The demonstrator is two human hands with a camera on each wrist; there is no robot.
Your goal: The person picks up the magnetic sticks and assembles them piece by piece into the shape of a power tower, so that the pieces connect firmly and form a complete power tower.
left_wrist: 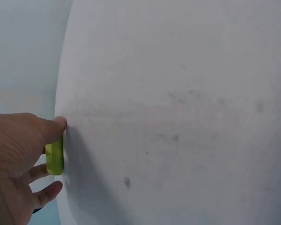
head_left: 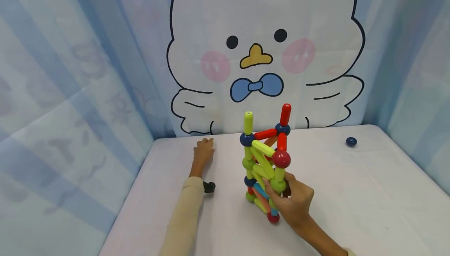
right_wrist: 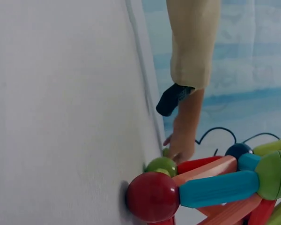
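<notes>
At the table's far edge, left of centre, my left hand point(head_left: 204, 152) pinches a yellow-green rod point(left_wrist: 55, 157) between thumb and fingers. My right hand point(head_left: 297, 201) grips the lower right side of a tower point(head_left: 261, 162) of coloured magnetic rods and balls, thumb in front. Yellow-green and red rods join at navy balls on top, and one red rod and one yellow-green rod point upward. Low on the tower, the right wrist view shows a red ball point(right_wrist: 153, 197) close over the table, with a blue rod point(right_wrist: 219, 188) beside it. The right fingers are partly hidden behind the tower.
A single navy ball point(head_left: 351, 142) lies on the white table point(head_left: 369, 193) near its far right. Behind the table hangs a curtain point(head_left: 323, 21) printed with a cartoon bird. A black wrist camera point(head_left: 209, 187) sticks out from the left cuff.
</notes>
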